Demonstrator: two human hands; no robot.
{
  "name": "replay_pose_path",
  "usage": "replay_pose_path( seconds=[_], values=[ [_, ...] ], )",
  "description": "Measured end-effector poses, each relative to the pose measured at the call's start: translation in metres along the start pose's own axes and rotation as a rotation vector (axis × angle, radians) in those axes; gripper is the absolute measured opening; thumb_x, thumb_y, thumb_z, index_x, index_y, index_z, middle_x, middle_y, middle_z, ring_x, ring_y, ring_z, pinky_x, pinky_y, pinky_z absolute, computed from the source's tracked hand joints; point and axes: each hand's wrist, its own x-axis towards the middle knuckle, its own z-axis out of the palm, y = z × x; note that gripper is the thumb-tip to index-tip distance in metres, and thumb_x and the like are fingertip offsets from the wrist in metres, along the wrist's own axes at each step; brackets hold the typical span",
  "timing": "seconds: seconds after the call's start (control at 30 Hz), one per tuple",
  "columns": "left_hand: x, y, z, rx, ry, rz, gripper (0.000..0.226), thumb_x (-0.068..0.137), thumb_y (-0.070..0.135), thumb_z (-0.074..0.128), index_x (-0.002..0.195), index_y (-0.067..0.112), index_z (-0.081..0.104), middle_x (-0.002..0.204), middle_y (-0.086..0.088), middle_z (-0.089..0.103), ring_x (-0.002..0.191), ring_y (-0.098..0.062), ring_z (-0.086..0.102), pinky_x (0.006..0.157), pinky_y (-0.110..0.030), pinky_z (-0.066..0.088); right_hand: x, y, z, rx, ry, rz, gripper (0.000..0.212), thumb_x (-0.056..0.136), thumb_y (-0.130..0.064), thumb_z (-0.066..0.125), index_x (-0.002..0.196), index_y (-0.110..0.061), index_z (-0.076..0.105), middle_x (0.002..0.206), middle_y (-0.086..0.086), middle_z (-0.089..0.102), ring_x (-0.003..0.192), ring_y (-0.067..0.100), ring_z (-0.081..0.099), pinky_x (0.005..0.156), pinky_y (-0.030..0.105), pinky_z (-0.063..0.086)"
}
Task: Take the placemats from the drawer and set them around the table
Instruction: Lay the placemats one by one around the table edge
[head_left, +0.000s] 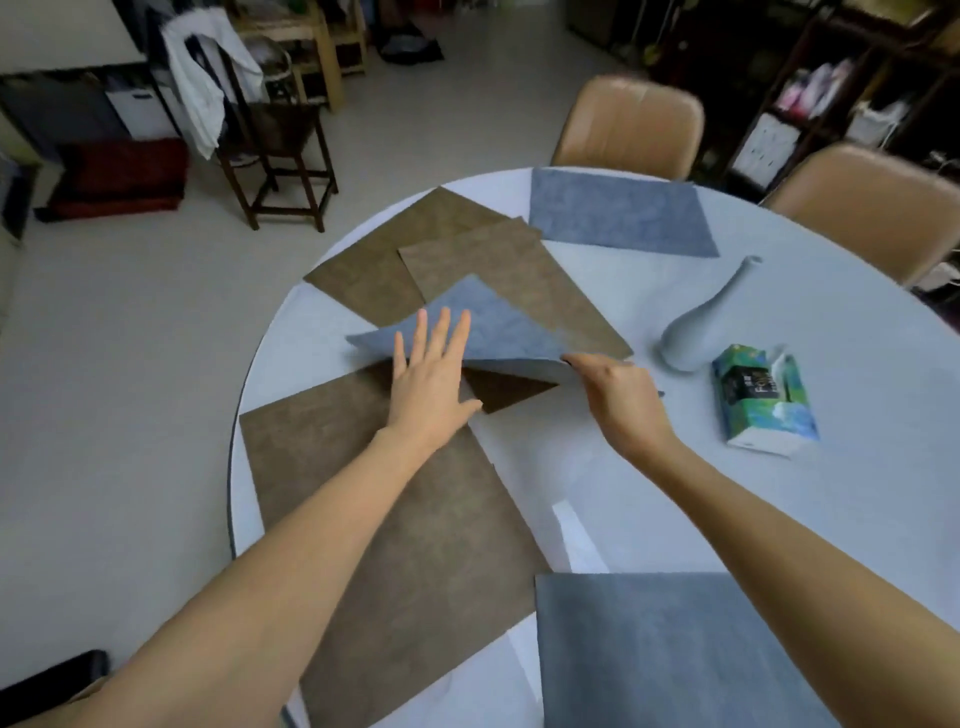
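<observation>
Six mats out on table: blue far, blue near right, big brown near left, plus a loose pile at left-centre w/ two brown under a lifted blue mat. Drawer not in view.

R hand pinches near corner of lifted blue mat, edge raised off pile. L hand flat, fingers straight and spread, palm over brown beneath, fingertips at blue's underside.

Step judged: peeling top blue off pile to place at an unfilled seat.

To do well:
- keep L palm pressing lower mats so they don't drag along
- lift corner high before sliding; surfaces look grippy
- carry clear of vase and tissue pack, both just right of pile
- lay square to table edge, spaced from neighbours, no overlap w/ big brown.
</observation>
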Motion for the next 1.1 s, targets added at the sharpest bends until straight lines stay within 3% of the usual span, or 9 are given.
replay_pose_path(
  seconds=[0.07, 0.13, 0.23, 0.37, 0.5, 0.63, 0.8, 0.97, 1.1],
  values=[
    [-0.006, 0.003, -0.008, 0.084, -0.058, 0.021, 0.098, 0.085, 0.046, 0.066, 0.155, 0.023, 0.002, 0.162, -0.002, 0.011, 0.150, -0.025, 0.000, 0.119, -0.051, 0.001, -0.024, 0.001, -0.035, 0.094, 0.113, 0.050, 0.036, 0.084, 0.008, 0.052, 0.110, -0.011, 0.069, 0.097, 0.009, 0.074, 0.082, 0.030, 0.069, 0.067, 0.034, 0.051],
    [-0.016, 0.004, -0.009, 0.098, -0.126, -0.038, 0.073, 0.089, 0.044, 0.062, 0.149, 0.021, 0.030, 0.151, -0.003, 0.040, 0.144, -0.025, 0.028, 0.118, -0.050, 0.014, -0.039, 0.001, -0.057, 0.225, 0.199, 0.106, 0.028, 0.089, 0.003, 0.055, 0.108, -0.011, 0.070, 0.091, 0.008, 0.075, 0.079, 0.022, 0.069, 0.068, 0.028, 0.050],
    [-0.033, 0.033, -0.020, 0.073, -0.162, -0.034, 0.031, 0.096, 0.039, 0.053, 0.109, 0.014, 0.064, 0.107, -0.009, 0.067, 0.105, -0.030, 0.062, 0.088, -0.041, 0.051, -0.071, 0.011, -0.094, 0.202, 0.242, 0.129, 0.025, 0.087, 0.004, 0.059, 0.104, -0.010, 0.072, 0.079, 0.009, 0.074, 0.069, 0.018, 0.065, 0.062, 0.015, 0.038],
    [-0.048, 0.098, -0.045, 0.206, -0.044, 0.238, 0.027, 0.098, 0.036, 0.046, 0.107, 0.021, 0.067, 0.102, -0.004, 0.069, 0.096, -0.028, 0.065, 0.072, -0.033, 0.048, -0.111, 0.050, -0.140, 0.023, 0.124, 0.316, 0.015, 0.084, -0.001, 0.055, 0.086, -0.009, 0.067, 0.076, 0.016, 0.069, 0.074, 0.038, 0.062, 0.060, 0.033, 0.034],
    [-0.063, 0.184, -0.078, 0.411, 0.030, 0.473, 0.026, 0.101, 0.031, 0.043, 0.105, 0.017, 0.065, 0.107, -0.006, 0.068, 0.099, -0.029, 0.065, 0.067, -0.031, 0.036, -0.150, 0.088, -0.187, -0.232, -0.162, 0.429, 0.019, 0.086, -0.028, 0.058, 0.087, -0.011, 0.066, 0.088, 0.013, 0.068, 0.088, 0.036, 0.061, 0.060, 0.030, 0.035],
    [-0.080, 0.274, -0.082, 0.426, 0.052, 0.563, 0.025, 0.101, 0.028, 0.042, 0.105, 0.015, 0.063, 0.109, -0.007, 0.066, 0.100, -0.030, 0.063, 0.067, -0.031, 0.034, -0.199, 0.136, -0.234, -0.275, -0.109, 0.515, 0.029, 0.093, -0.032, 0.049, 0.084, -0.009, 0.064, 0.087, 0.012, 0.068, 0.082, 0.033, 0.061, 0.059, 0.031, 0.037],
    [-0.095, 0.413, -0.053, 0.312, 0.067, 0.568, 0.022, 0.099, 0.021, 0.045, 0.105, 0.011, 0.064, 0.109, -0.010, 0.065, 0.100, -0.032, 0.062, 0.069, -0.035, 0.039, -0.276, 0.223, -0.291, -0.212, 0.005, 0.636, 0.026, 0.091, -0.015, 0.048, 0.070, -0.002, 0.053, 0.078, 0.022, 0.064, 0.075, 0.038, 0.058, 0.056, 0.033, 0.031],
    [-0.101, 0.561, -0.027, 0.253, 0.087, 0.592, 0.017, 0.096, 0.014, 0.048, 0.099, 0.008, 0.064, 0.104, -0.013, 0.066, 0.095, -0.034, 0.063, 0.065, -0.035, 0.037, -0.351, 0.313, -0.350, -0.125, 0.037, 0.697, 0.038, 0.089, -0.008, 0.047, 0.054, -0.014, 0.035, 0.053, 0.003, 0.043, 0.066, 0.034, 0.050, 0.053, 0.034, 0.026],
    [-0.098, 0.644, -0.012, 0.276, 0.098, 0.605, 0.017, 0.096, 0.011, 0.049, 0.099, 0.010, 0.066, 0.102, -0.010, 0.067, 0.094, -0.033, 0.064, 0.062, -0.032, 0.036, -0.387, 0.376, -0.381, -0.088, 0.048, 0.759, 0.039, 0.088, -0.009, 0.046, 0.053, -0.015, 0.031, 0.052, 0.004, 0.040, 0.062, 0.032, 0.044, 0.046, 0.032, 0.023]
  ],
)
